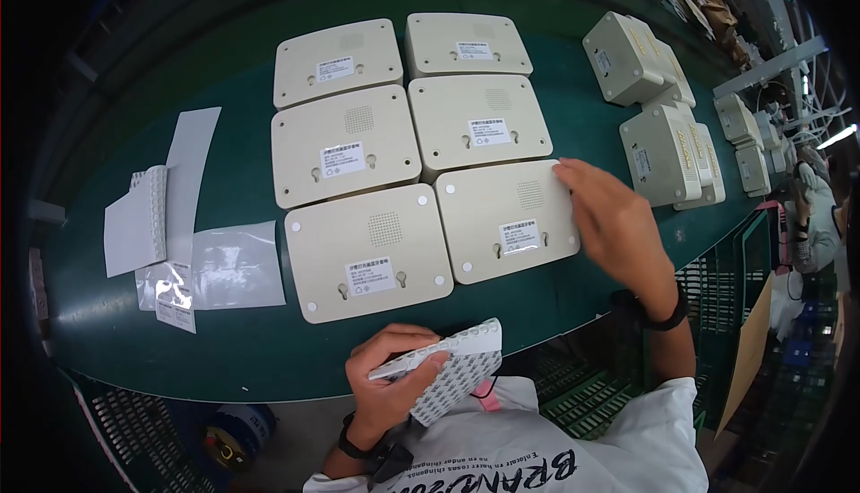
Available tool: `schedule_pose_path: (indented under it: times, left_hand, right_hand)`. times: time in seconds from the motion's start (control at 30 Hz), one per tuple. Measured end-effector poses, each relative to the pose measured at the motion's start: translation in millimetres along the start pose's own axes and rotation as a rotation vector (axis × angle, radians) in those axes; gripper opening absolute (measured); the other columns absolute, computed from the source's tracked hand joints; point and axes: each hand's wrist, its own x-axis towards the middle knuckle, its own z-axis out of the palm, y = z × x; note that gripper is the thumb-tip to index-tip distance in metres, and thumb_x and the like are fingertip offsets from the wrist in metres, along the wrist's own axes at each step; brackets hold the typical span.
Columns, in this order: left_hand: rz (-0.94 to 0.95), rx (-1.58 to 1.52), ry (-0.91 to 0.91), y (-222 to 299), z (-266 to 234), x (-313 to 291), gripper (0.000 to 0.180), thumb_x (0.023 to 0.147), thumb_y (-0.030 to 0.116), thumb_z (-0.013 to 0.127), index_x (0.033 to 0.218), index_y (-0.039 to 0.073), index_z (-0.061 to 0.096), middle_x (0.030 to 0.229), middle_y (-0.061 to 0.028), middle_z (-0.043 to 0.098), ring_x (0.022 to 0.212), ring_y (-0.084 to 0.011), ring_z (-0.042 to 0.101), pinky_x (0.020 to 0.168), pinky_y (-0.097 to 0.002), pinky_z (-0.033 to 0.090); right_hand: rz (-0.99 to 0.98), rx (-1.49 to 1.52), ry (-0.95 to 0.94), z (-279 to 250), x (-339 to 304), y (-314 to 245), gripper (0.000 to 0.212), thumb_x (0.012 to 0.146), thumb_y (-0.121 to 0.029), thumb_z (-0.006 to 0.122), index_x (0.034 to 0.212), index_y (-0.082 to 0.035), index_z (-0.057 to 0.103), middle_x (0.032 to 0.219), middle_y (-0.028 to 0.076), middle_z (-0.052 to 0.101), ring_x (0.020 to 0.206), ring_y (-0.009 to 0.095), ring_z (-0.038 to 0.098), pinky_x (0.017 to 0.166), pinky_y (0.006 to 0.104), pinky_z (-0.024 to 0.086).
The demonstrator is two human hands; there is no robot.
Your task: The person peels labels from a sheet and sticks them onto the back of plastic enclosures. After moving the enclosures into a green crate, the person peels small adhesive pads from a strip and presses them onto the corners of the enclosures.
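My left hand (394, 377) is closed around a folded sheet of round stickers (461, 368), white and curled, held below the table's near edge. My right hand (623, 224) has its fingers pressed together at the far right corner of a cream plastic box (488, 211), lying in the nearest row. Whatever the fingertips hold or press there is hidden. White round pads mark other corners of this box. Left of it, a matching cream box (363, 278) has a pad at each corner. Each carries a white label, a dotted grille and two keyhole slots.
More cream boxes (345, 144) fill the rows behind, with dark holes at their corners. Stacked boxes (667, 153) stand at the right of the green table (242, 359). Sticker sheets (139, 224) and a clear plastic bag (237, 265) lie left. Another person (811, 215) is far right.
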Motion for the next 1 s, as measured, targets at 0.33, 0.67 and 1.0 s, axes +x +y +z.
schedule_pose_path:
  times: [0.33,0.67,1.0]
  left_hand:
    - [0.058,-0.046,-0.061,-2,-4,3,0.021,0.075,-0.007,0.081,0.093,-0.004,0.070,0.093,-0.0194,0.073,0.085,-0.0220,0.070,0.074,-0.0306,0.055]
    - [0.113,0.009,-0.058,-4,-3,3,0.022,0.074,-0.007,0.082,0.091,-0.003,0.070,0.089,-0.0185,0.073,0.079,-0.0204,0.071,0.070,-0.0293,0.054]
    - [0.063,-0.008,-0.072,1,-4,2,0.026,0.072,-0.006,0.085,0.094,-0.003,0.072,0.092,-0.0184,0.074,0.081,-0.0207,0.071,0.070,-0.0300,0.055]
  right_hand:
    - [-0.198,0.644,-0.086,2,-44,-89,0.024,0.082,0.000,0.074,0.106,0.001,0.072,0.106,0.015,0.072,0.089,0.029,0.067,0.076,0.0349,0.055]
    - [-0.283,0.637,-0.014,23,-49,-100,0.027,0.078,-0.003,0.080,0.102,0.003,0.071,0.103,0.013,0.071,0.090,0.028,0.066,0.073,0.0355,0.055]
    - [-0.156,0.900,-0.053,35,-58,-97,0.027,0.079,-0.001,0.080,0.103,0.003,0.068,0.092,0.014,0.071,0.074,0.028,0.067,0.063,0.0351,0.054]
